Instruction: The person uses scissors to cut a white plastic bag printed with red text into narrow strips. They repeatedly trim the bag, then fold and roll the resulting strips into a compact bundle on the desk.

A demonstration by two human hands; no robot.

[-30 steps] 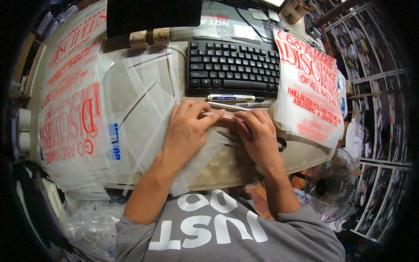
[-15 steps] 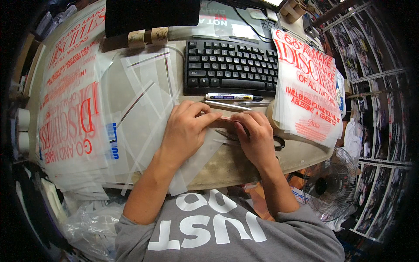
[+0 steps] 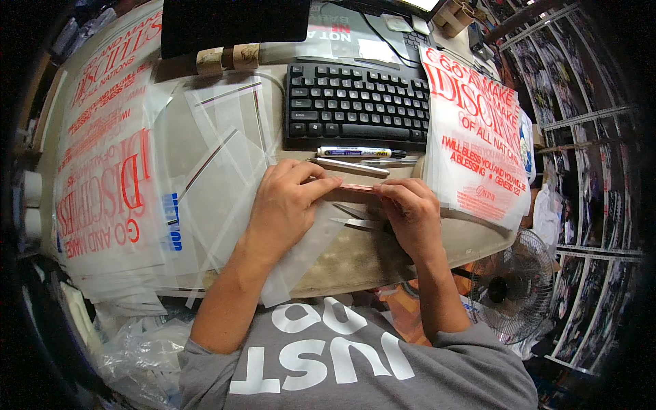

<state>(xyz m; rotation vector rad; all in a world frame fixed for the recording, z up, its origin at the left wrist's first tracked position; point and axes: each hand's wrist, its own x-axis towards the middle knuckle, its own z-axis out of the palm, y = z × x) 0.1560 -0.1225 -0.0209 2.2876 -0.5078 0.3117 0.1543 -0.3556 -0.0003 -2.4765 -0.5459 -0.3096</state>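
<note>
Between my two hands a thin, narrow strip with reddish marks (image 3: 357,188) stretches level above the table. My left hand (image 3: 285,205) pinches its left end between thumb and fingers. At the other end my right hand (image 3: 412,213) is closed on it, thumb and fingertips together. Below the strip lie scissors (image 3: 357,220), blades pointing left and handles hidden behind my right hand. Clear film pieces (image 3: 301,256) spread under and beside my left forearm. A marker (image 3: 359,152) and a silver pen (image 3: 352,166) lie just beyond my fingers.
A black keyboard (image 3: 355,102) stands beyond the pens. Translucent sheets with red lettering lie at left (image 3: 102,178) and in a stack at right (image 3: 478,150). Two tape rolls (image 3: 229,58) sit beneath a dark screen (image 3: 232,24). A fan (image 3: 509,287) stands off the table's right edge.
My right hand has shifted slightly right, away from my left, so more of the strip shows between them. The scissors' blades are more exposed. The whole view has shifted slightly.
</note>
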